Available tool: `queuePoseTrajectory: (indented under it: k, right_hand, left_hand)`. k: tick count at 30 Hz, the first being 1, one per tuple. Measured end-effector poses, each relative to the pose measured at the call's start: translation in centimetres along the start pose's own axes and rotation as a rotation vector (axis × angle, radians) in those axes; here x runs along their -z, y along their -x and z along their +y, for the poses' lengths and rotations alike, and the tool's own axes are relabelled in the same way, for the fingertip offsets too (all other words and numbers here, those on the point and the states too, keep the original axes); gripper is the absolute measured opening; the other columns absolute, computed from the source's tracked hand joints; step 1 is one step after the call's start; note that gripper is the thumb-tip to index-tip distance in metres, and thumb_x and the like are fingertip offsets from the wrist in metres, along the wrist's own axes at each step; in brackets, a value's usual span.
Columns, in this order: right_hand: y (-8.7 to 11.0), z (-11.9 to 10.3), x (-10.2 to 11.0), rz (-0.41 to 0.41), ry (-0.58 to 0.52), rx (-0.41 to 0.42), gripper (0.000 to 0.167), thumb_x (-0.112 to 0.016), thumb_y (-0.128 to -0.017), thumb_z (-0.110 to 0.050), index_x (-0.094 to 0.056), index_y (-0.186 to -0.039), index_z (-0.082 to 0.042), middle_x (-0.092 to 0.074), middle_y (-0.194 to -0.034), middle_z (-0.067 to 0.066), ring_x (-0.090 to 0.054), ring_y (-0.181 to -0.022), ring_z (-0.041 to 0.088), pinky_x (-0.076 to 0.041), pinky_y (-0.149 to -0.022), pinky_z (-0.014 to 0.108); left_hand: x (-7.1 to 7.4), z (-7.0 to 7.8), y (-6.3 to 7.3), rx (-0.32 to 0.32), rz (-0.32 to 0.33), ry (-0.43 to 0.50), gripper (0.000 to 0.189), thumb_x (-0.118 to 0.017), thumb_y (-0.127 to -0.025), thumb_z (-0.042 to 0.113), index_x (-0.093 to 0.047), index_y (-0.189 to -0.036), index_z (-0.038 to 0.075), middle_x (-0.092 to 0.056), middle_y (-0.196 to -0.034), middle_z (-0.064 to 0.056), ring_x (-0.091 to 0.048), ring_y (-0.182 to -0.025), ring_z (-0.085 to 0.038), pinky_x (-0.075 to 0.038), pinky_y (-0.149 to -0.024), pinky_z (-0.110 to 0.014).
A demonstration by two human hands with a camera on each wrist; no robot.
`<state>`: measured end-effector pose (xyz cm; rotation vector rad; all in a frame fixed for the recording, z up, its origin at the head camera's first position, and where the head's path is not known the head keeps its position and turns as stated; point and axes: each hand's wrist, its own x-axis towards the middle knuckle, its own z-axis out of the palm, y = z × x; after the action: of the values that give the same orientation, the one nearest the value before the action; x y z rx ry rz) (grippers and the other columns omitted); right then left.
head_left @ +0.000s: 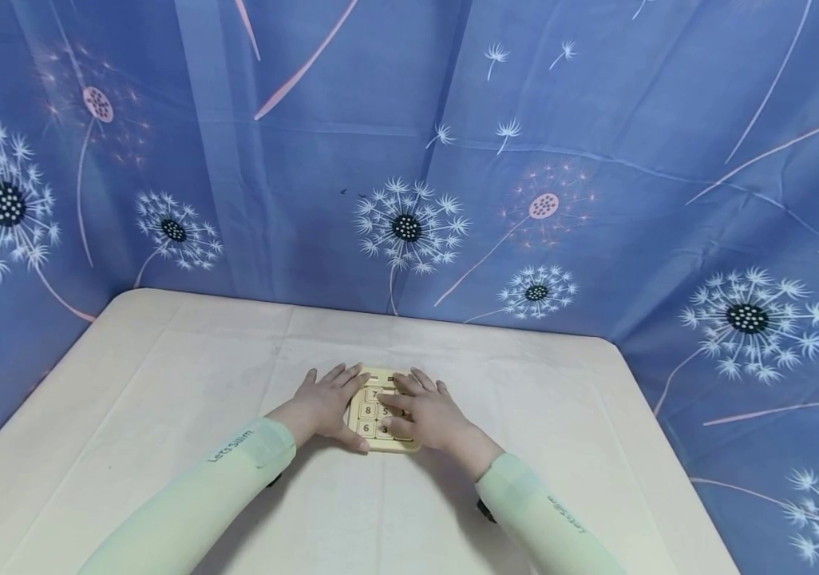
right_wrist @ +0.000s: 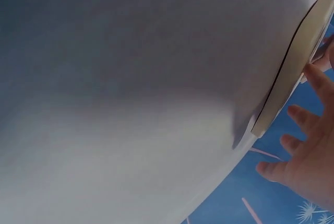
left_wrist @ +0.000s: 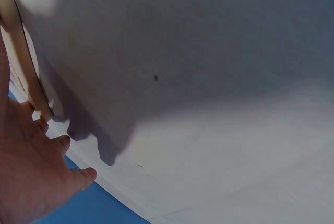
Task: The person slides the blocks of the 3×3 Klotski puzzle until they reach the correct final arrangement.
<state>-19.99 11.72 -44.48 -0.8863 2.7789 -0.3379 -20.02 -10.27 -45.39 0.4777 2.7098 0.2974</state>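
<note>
A pale yellow number slide puzzle (head_left: 366,438) lies flat on the table in the head view, its square tiles printed with black digits such as 7, 8, 5, 6 and 3. My left hand (head_left: 322,405) rests along its left side, thumb by the near left corner and index finger by the far one, the other fingers spread. Over the right part of the tiles lies my right hand (head_left: 433,411), fingers extended and hiding several tiles. Both wrist views show only the puzzle's side edge, beside the left hand (left_wrist: 31,166) and the right hand (right_wrist: 313,145).
A pale cloth covers the table (head_left: 223,375). Behind it and at both sides hangs a blue curtain (head_left: 309,200) with dandelion prints. Light green sleeves (head_left: 201,495) cover both forearms.
</note>
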Motion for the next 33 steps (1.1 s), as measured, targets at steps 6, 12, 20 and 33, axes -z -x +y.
queuePoseTrajectory:
  k: [6, 12, 20, 33]
  right_hand:
    - [-0.38, 0.08, -0.38, -0.001, 0.012, 0.006, 0.049, -0.057, -0.102, -0.048, -0.06, -0.144, -0.025, -0.042, -0.164, 0.012, -0.028, -0.156, 0.044, -0.029, -0.119, 0.075]
    - [-0.67, 0.16, -0.72, -0.001, 0.019, 0.008, 0.049, -0.057, -0.102, -0.049, -0.06, -0.145, -0.026, -0.041, -0.164, 0.011, -0.028, -0.156, 0.044, -0.03, -0.119, 0.075]
    - [-0.67, -0.08, -0.61, 0.007, 0.025, 0.02, 0.049, -0.058, -0.101, -0.049, -0.061, -0.144, -0.025, -0.043, -0.163, 0.012, -0.029, -0.155, 0.044, -0.031, -0.118, 0.075]
    - [-0.65, -0.16, -0.62, 0.001, 0.036, 0.022, 0.05, -0.057, -0.102, -0.049, -0.06, -0.145, -0.025, -0.042, -0.164, 0.011, -0.029, -0.156, 0.043, -0.031, -0.119, 0.074]
  left_hand:
    - [0.11, 0.06, 0.14, 0.001, 0.001, -0.006, 0.122, -0.081, -0.07, 0.071, -0.026, -0.163, 0.016, -0.018, -0.174, -0.005, -0.018, -0.162, -0.033, -0.017, -0.128, -0.068]
    - [0.18, 0.07, 0.24, -0.003, 0.006, -0.001, 0.122, -0.082, -0.07, 0.071, -0.026, -0.163, 0.016, -0.018, -0.174, -0.006, -0.018, -0.161, -0.034, -0.017, -0.128, -0.068]
    - [0.04, -0.05, 0.12, -0.017, 0.018, -0.007, 0.122, -0.082, -0.069, 0.071, -0.027, -0.163, 0.015, -0.019, -0.174, -0.007, -0.019, -0.161, -0.034, -0.018, -0.127, -0.069]
    - [0.08, -0.02, 0.14, -0.018, 0.016, -0.008, 0.121, -0.082, -0.07, 0.07, -0.027, -0.163, 0.015, -0.018, -0.174, -0.007, -0.018, -0.161, -0.035, -0.018, -0.127, -0.069]
